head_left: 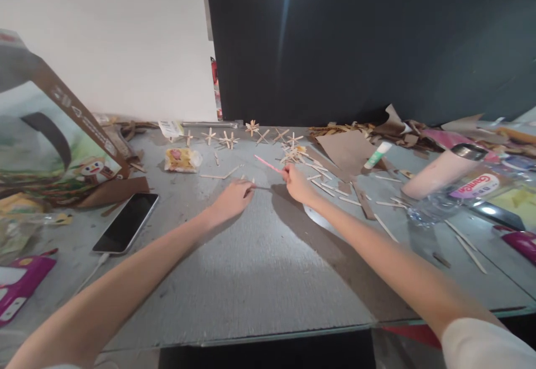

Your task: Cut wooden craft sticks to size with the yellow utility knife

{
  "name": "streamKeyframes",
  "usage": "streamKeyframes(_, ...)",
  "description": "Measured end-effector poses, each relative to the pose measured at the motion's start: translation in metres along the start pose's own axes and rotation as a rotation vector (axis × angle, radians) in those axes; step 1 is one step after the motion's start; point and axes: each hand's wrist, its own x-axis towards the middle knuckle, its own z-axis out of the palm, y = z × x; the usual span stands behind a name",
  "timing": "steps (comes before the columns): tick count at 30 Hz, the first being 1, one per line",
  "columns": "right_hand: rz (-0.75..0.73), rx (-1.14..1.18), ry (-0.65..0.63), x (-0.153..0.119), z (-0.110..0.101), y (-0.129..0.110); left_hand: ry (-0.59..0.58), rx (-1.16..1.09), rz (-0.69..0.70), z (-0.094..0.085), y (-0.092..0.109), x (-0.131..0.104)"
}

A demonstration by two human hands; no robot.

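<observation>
My right hand is closed on a thin pink stick, which points up and to the left over the grey table. To its left, my left hand rests low over the table with its fingers bent together; a small pale tip shows at the fingers, too small to make out. Thin pale sticks lie just beyond my left hand. Past my right hand is a loose heap of wooden sticks. Several star shapes made of crossed sticks stand along the back of the table.
On the left are a black phone with a cable, a large printed box and a yellow packet. To the right are a glue stick, a pink flask, a plastic bottle and cardboard scraps.
</observation>
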Motion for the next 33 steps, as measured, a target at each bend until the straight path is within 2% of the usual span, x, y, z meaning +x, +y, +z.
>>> streamKeyframes(4, -0.015, 0.097, 0.032, -0.027, 0.004, 0.003, -0.062, 0.067, 0.147, 0.014, 0.005, -0.011)
streamKeyframes(7, -0.043, 0.135, 0.069, -0.042, 0.005, -0.001, -0.059, 0.13, 0.245, 0.022, 0.007, -0.019)
streamKeyframes(9, -0.065, 0.163, 0.11, -0.049, 0.005, -0.004, -0.04, 0.137, 0.257, 0.022, 0.006, -0.022)
streamKeyframes(12, -0.116, 0.268, 0.244, -0.055, 0.004, -0.007, 0.004, 0.129, 0.227, 0.02, 0.003, -0.024)
streamKeyframes(14, -0.161, 0.361, 0.263, -0.058, 0.004, -0.009, 0.004, 0.138, 0.219, 0.019, 0.001, -0.024)
streamKeyframes(18, -0.26, 0.485, 0.192, -0.061, -0.002, -0.015, -0.032, 0.154, 0.241, 0.019, 0.0, -0.025)
streamKeyframes(21, -0.318, 0.476, 0.161, -0.062, -0.007, -0.018, -0.026, 0.146, 0.238, 0.02, 0.001, -0.025)
streamKeyframes(26, -0.354, 0.509, 0.036, -0.062, -0.01, -0.02, -0.052, 0.129, 0.206, 0.016, 0.004, -0.027)
streamKeyframes(29, -0.318, 0.57, 0.019, -0.064, -0.01, -0.022, -0.086, 0.107, 0.197, 0.012, 0.005, -0.028)
streamKeyframes(33, -0.196, 0.602, -0.009, -0.065, -0.011, -0.025, -0.12, 0.096, 0.177, 0.008, 0.006, -0.028)
